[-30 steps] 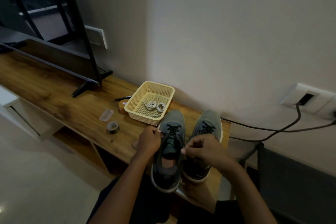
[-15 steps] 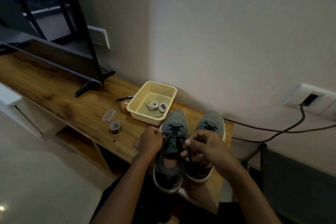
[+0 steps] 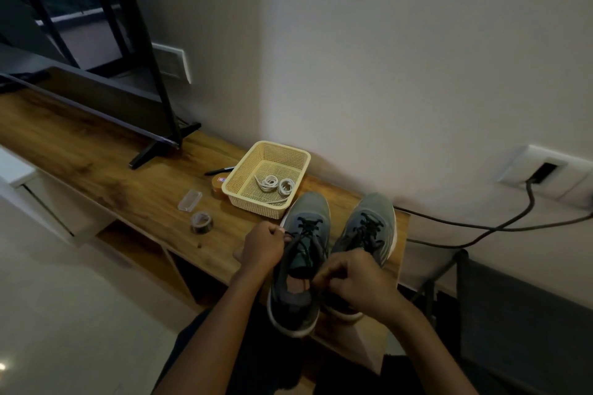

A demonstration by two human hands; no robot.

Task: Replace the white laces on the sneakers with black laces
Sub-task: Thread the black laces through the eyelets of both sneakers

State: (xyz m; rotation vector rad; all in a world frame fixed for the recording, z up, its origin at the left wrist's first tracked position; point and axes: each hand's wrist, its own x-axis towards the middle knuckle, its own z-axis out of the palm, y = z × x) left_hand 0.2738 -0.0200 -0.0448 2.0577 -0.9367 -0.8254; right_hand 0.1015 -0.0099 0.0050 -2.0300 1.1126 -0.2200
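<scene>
Laces first: the black lace (image 3: 305, 232) is thin, soft cord, light and limp. My guess is it slides through eyelets easily but goes slack once released, so pinch it close to the tips and pull along the eyelet row.

The sneaker (image 3: 309, 206) being laced sits just in front of the basket (image 3: 255, 204), its toe almost touching the basket wall and its heel hanging over the desk (image 3: 96, 163) edge. It is probably light, with a soft upper and a firmer sole, so steady it by the collar or side.

The second sneaker (image 3: 373, 209) is on the far side of the first from the basket, already with black lacing. White laces (image 3: 276, 183) lie coiled inside the basket.

Hands:
- The left hand (image 3: 261, 247) is curled at the basket-side eyelets, pinching what looks like a lace end.
- The right hand (image 3: 356, 282) is curled at the collar, on the side away from the basket, pinching the other strand.

Hard to see:
- The light is dim, and the lace tips are hidden inside both fists.
- I cannot tell whether the top eyelets are threaded.
- The right hand covers the second sneaker's heel.
- An orange thing behind the basket is mostly hidden.
- A tape roll (image 3: 202, 222) lies near the basket, on the side away from the sneakers.
</scene>
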